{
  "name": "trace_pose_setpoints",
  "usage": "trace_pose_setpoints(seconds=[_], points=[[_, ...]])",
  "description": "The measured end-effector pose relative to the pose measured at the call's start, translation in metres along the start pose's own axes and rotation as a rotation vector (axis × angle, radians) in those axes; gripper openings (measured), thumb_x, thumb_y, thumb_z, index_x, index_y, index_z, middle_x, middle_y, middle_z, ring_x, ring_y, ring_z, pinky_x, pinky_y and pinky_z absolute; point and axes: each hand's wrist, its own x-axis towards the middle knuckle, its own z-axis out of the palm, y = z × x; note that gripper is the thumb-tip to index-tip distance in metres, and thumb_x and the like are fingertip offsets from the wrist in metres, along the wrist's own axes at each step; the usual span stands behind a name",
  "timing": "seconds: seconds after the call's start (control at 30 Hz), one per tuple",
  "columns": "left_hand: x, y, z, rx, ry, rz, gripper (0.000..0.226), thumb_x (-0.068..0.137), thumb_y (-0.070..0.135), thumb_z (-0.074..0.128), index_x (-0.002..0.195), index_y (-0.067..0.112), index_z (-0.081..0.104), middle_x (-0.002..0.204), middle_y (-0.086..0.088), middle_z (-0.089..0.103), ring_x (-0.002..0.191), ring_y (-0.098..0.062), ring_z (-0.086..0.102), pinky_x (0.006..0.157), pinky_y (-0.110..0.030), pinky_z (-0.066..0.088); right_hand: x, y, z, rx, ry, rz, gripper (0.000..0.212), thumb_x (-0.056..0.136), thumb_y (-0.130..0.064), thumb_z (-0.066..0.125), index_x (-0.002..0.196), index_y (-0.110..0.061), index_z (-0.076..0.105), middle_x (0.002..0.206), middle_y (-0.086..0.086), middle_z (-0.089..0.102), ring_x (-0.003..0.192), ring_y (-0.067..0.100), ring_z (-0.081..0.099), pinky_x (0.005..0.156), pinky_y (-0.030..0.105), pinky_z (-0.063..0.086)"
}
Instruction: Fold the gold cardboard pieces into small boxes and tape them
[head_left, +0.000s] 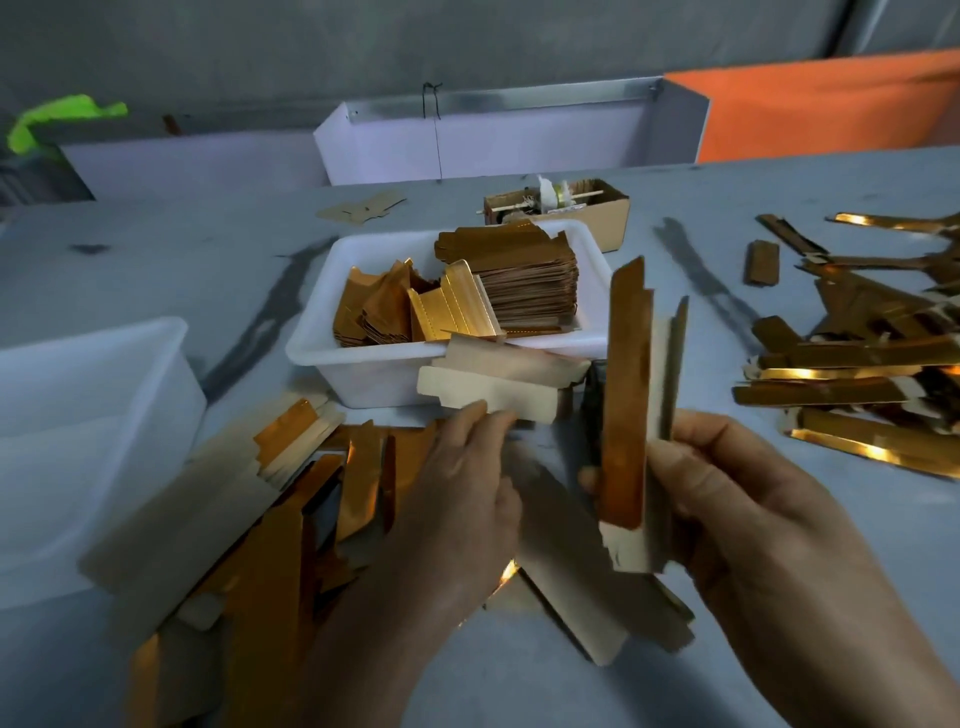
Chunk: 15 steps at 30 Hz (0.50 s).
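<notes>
Nearest the camera, the right hand (737, 499) is gripping a partly folded gold cardboard piece (626, 395), thumb on the gold face and fingers curled behind. It is holding the piece upright, probably so the long creases can be worked. The left hand (467, 488) is pinching a flat blank (493, 384), pale side up, at its lower edge, seemingly keeping the next piece ready. Under both hands, loose blanks (249, 525) are lying scattered on the grey worktop (571, 691), close for easy picking. To the right, a pile of folded gold pieces (852, 369) is sitting well apart from them, likely sorted as finished work. Beyond the hands, a white tub (317, 348) is holding a neat stack of blanks (524, 280). Behind it, a brown cardboard box (613, 218) is holding small items too unclear to identify; no tape is showing.
</notes>
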Motion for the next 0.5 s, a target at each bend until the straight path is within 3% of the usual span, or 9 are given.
trace_pose_setpoints(seconds=[0.1,0.17,0.23,0.33,0.5], points=[[-0.017,0.029,-0.019,-0.380,0.077,-0.058,0.044,0.080,0.059,0.047,0.119,0.039,0.050,0.108,0.027,0.058,0.097,0.016,0.054,0.066,0.008,0.036,-0.007,0.010,0.000,-0.040,0.010,0.072,0.026,0.065,-0.039,0.056,0.088,-0.037,0.069,0.087,-0.003,0.074,0.081,0.011,0.071,0.073,0.033,0.050],[-0.029,0.044,-0.021,-0.624,0.105,-0.084,0.047,0.068,0.068,0.053,0.103,0.037,0.053,0.095,0.022,0.065,0.091,0.014,0.059,0.066,-0.001,0.045,-0.009,0.014,0.002,-0.070,0.041,0.094,0.022,0.070,-0.037,0.054,0.086,-0.043,0.069,0.081,-0.012,0.072,0.077,0.003,0.068,0.067,0.026,0.049],[-0.036,0.053,-0.013,-0.668,0.134,-0.111,0.045,0.068,0.063,0.064,0.101,0.034,0.051,0.095,0.016,0.066,0.089,0.008,0.062,0.070,-0.010,0.052,-0.011,0.014,0.007,-0.101,0.048,0.088,0.023,0.071,-0.039,0.050,0.083,-0.050,0.067,0.075,-0.019,0.069,0.073,-0.002,0.066,0.059,0.020,0.049],[-0.037,0.056,-0.002,-0.627,0.202,-0.141,0.028,0.078,0.031,0.072,0.096,0.032,0.051,0.092,0.010,0.065,0.087,0.002,0.063,0.071,-0.013,0.053,-0.016,0.011,0.012,-0.110,0.041,0.077,0.031,0.061,-0.047,0.047,0.083,-0.046,0.068,0.072,-0.016,0.069,0.068,-0.002,0.065,0.051,0.016,0.049],[-0.039,0.052,-0.001,-0.532,0.157,-0.051,0.016,0.088,0.016,0.061,0.088,0.033,0.062,0.093,0.012,0.065,0.087,-0.001,0.062,0.071,-0.014,0.051,-0.019,0.019,0.010,-0.154,0.103,0.032,0.016,0.086,-0.030,0.051,0.082,-0.031,0.066,0.069,-0.009,0.068,0.062,0.004,0.063,0.045,0.011,0.046]])
